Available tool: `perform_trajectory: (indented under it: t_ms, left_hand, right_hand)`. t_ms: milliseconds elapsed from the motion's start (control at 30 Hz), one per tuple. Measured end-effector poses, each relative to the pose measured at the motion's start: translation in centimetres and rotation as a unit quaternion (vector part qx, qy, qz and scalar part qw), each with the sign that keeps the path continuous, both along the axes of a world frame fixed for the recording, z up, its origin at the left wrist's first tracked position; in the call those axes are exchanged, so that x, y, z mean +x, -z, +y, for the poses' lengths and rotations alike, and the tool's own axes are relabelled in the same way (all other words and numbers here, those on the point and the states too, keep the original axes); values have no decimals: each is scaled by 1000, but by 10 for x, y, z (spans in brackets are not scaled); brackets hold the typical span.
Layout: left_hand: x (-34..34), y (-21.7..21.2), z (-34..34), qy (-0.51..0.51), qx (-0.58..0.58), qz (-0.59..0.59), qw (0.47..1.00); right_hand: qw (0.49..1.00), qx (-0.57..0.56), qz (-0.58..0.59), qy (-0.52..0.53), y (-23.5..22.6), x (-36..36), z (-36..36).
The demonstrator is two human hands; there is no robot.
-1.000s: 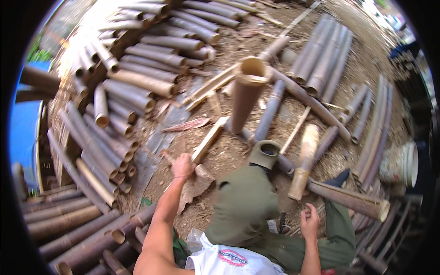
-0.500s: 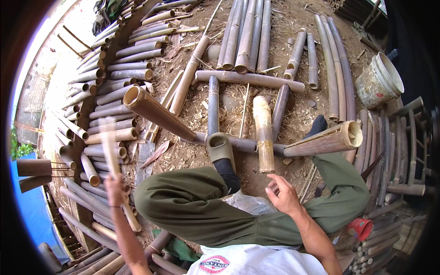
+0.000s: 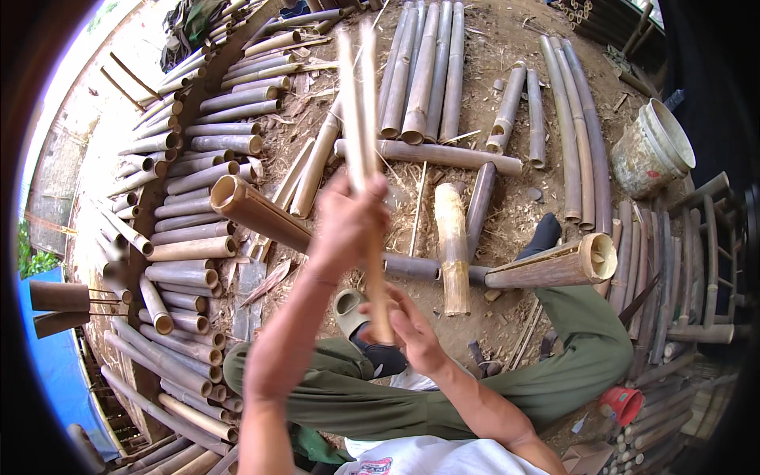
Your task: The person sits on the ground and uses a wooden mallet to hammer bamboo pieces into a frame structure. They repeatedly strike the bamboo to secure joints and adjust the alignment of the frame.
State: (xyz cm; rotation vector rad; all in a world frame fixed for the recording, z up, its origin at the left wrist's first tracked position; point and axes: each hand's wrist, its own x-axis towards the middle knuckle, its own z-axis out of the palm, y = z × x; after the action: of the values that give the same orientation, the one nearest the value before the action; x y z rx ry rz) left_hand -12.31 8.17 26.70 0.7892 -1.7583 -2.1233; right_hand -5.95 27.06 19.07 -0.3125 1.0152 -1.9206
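1. Cut bamboo tubes (image 3: pixel 194 249), rows of them stacked around 9 to 10 o'clock. Biggest mass in here.
2. Long poles (image 3: pixel 421 79), side by side on the ground just past 12, pointing roughly up-view.
3. Bucket (image 3: pixel 645 154), grubby pale thing between 2 and 3, tilted mouth.
4. Split bamboo piece (image 3: pixel 376 277), mid-view, up off the ground between both hands. Step looks like two-handed handling. To do it well, I'd steady the low end, grip clear of raw edges and turn it slowly. Long axis runs nearly 12-to-6, top tipped a shade toward 11. Pale double end points up at 12, browner single end down at 6. Top's blurred; can't tell if it's one forked piece or two strips.
5. Left hand (image 3: pixel 352 210), fingers wrapped tight round the piece's middle.
6. Right hand (image 3: pixel 412 328), about 5 o'clock from the left, fingers half curled at the low end. Can't tell if they're gripping or just touching.
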Motion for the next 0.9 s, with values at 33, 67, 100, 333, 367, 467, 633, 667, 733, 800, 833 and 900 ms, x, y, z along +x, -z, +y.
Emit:
perform_trajectory:
  t_ms: [33, 67, 100, 333, 367, 467, 633, 667, 733, 800, 833, 900]
  left_hand:
    - [-9, 49, 11, 1, 52, -30, 998]
    - [-15, 90, 19, -6, 60, -114, 992]
    - [-13, 135, 21, -37, 130, -104, 985]
    - [25, 249, 40, 45, 136, -270, 952]
    - [30, 249, 47, 97, 23, -300, 949]
    - [50, 261, 62, 47, -40, -269, 961]
    - [64, 263, 43, 26, -11, -292, 956]
    - [67, 257, 40, -26, 108, -228, 967]
    - [68, 234, 29, -59, 283, -116, 950]
    - [55, 191, 21, -21, 336, -37, 941]
    - [48, 173, 21, -4, 332, -1, 943]
    - [37, 142, 13, -12, 356, 27, 934]
  right_hand:
    - [999, 52, 11, 1, 12, -1, 1]
    - [988, 151, 25, 36, 34, 1, 3]
    - [985, 172, 6, 31, 54, 3, 6]
    - [971, 222, -92, -5, 132, -18, 7]
    - [971, 208, -119, 9, 143, -23, 10]
    - [972, 231, 16, 47, 167, -23, 9]
    - [859, 413, 300, 52, 150, -2, 24]
    - [820, 404, 394, 90, 141, -1, 24]
    - [810, 365, 432, 153, 116, -9, 30]
    - [777, 368, 465, 212, 111, -30, 39]
    - [748, 389, 481, 239, 117, -42, 45]
    - [687, 480, 500, 217, 109, -55, 49]
